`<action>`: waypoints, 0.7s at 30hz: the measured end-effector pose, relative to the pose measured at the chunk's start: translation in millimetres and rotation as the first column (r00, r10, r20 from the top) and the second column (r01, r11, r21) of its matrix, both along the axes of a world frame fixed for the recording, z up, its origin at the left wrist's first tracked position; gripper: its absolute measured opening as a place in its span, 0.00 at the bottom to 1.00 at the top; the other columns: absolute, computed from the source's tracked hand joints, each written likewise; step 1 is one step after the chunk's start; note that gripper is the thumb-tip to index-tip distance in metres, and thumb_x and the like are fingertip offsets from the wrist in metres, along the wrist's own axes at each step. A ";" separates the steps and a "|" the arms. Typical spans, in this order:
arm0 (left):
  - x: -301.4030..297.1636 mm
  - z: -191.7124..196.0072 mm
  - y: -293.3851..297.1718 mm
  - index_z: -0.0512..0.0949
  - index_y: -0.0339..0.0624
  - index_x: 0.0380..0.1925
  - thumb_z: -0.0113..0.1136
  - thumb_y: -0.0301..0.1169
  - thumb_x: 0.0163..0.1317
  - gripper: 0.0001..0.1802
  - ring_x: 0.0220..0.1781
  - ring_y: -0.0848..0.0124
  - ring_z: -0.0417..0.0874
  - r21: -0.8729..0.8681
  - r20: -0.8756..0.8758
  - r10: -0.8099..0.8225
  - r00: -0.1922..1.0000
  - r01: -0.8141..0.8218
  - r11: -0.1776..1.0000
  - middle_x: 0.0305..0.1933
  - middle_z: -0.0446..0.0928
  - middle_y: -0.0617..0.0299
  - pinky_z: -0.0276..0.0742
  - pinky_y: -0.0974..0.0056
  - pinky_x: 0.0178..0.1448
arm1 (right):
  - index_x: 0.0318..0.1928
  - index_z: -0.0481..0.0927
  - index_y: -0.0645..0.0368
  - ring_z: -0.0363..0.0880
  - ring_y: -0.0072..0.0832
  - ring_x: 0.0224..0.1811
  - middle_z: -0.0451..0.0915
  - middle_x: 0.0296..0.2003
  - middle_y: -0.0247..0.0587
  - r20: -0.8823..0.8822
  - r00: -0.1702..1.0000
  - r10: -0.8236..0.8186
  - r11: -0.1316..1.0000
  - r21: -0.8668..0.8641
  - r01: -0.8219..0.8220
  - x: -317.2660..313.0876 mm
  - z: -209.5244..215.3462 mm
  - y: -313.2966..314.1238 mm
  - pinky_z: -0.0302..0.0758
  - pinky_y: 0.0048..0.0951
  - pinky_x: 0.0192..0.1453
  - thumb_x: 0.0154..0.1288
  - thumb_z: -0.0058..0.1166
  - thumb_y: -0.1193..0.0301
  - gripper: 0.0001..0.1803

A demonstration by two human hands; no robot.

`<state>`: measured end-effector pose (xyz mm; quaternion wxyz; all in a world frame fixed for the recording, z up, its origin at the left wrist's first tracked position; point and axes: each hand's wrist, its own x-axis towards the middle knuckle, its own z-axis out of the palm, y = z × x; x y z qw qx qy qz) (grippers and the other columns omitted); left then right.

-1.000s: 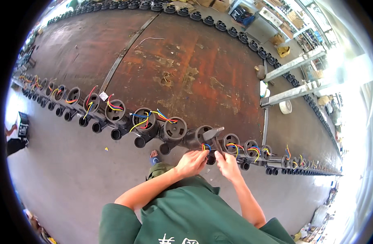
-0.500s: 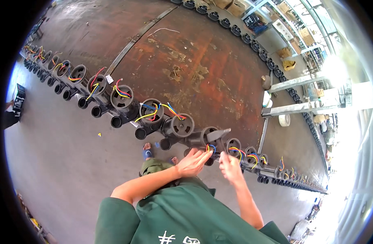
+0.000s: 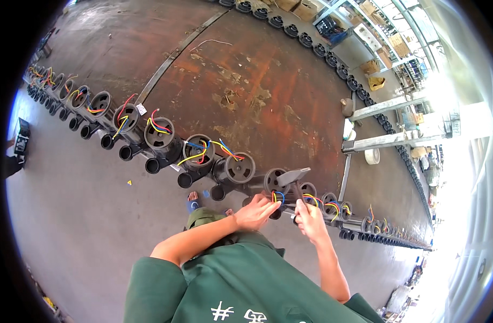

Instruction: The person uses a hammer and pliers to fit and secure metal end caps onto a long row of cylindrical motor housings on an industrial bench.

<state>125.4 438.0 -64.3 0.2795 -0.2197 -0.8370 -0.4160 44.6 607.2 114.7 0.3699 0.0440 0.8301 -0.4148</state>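
My right hand (image 3: pixel 310 222) is closed around the handle of a hammer (image 3: pixel 293 176). The grey hammer head is raised over a dark grey round housing (image 3: pixel 275 182) in the row before me. To its left, my left hand (image 3: pixel 255 211) rests low against the front of that housing, with its fingers drawn together. Its fingertips meet beside the red, yellow and blue wires (image 3: pixel 278 197) coming out there. Whatever sits between those fingertips is too small or hidden to make out.
Similar round housings (image 3: pixel 239 168) with loose coloured wires line the table edge on both sides. The table top (image 3: pixel 241 81) is worn reddish brown. Black round parts (image 3: pixel 291 30) line its far edge. At the right a metal beam (image 3: pixel 386 141) stands near a white roll (image 3: pixel 372 156).
The hammer and my right hand have moved slightly right. My left hand keeps nearly the same place by the wires. The whole view has shifted a little.
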 end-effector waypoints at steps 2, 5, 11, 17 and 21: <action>-5.0 2.4 -5.1 0.66 0.23 0.65 0.65 0.20 0.51 0.38 0.46 0.54 0.77 -0.020 -0.031 0.015 0.999 -0.016 1.000 0.45 0.76 0.50 0.68 0.45 0.62 | 0.31 0.72 0.55 0.62 0.13 0.18 0.67 0.20 0.23 -0.007 0.999 -0.039 0.998 -0.059 0.038 0.3 30.0 -8.1 0.58 0.21 0.21 0.80 0.48 0.52 0.23; -0.1 -0.5 0.1 0.67 0.24 0.64 0.65 0.20 0.51 0.38 0.47 0.53 0.78 -0.010 -0.018 0.004 1.000 -0.005 1.000 0.45 0.76 0.50 0.67 0.45 0.62 | 0.33 0.70 0.53 0.57 0.11 0.14 0.62 0.17 0.20 -0.171 0.984 -0.057 0.970 -0.241 0.014 12.5 11.4 2.6 0.56 0.19 0.16 0.81 0.44 0.47 0.25; -2.7 -4.4 0.2 0.66 0.25 0.64 0.64 0.19 0.51 0.37 0.46 0.53 0.78 0.035 -0.056 -0.026 0.998 0.027 0.999 0.44 0.76 0.51 0.68 0.47 0.61 | 0.31 0.73 0.56 0.66 0.16 0.17 0.68 0.17 0.26 -0.270 0.951 0.151 0.984 0.131 -0.119 4.4 -65.4 22.6 0.62 0.23 0.19 0.79 0.48 0.47 0.26; 2.2 -10.7 -1.2 0.66 0.28 0.67 0.65 0.23 0.49 0.41 0.51 0.55 0.76 0.020 0.002 -0.054 0.999 0.054 0.998 0.52 0.75 0.52 0.68 0.47 0.62 | 0.32 0.71 0.53 0.58 0.11 0.15 0.64 0.18 0.21 0.050 0.993 -0.104 0.993 -0.048 0.107 3.7 16.0 -13.7 0.54 0.18 0.18 0.81 0.47 0.48 0.24; -0.8 -6.6 -0.8 0.65 0.27 0.66 0.66 0.22 0.49 0.40 0.50 0.54 0.77 0.045 0.010 -0.031 0.999 0.031 0.999 0.47 0.74 0.52 0.67 0.46 0.62 | 0.33 0.70 0.53 0.57 0.11 0.14 0.62 0.16 0.22 -0.125 0.990 -0.069 0.980 -0.192 0.044 9.7 26.1 -15.1 0.56 0.18 0.16 0.81 0.41 0.43 0.28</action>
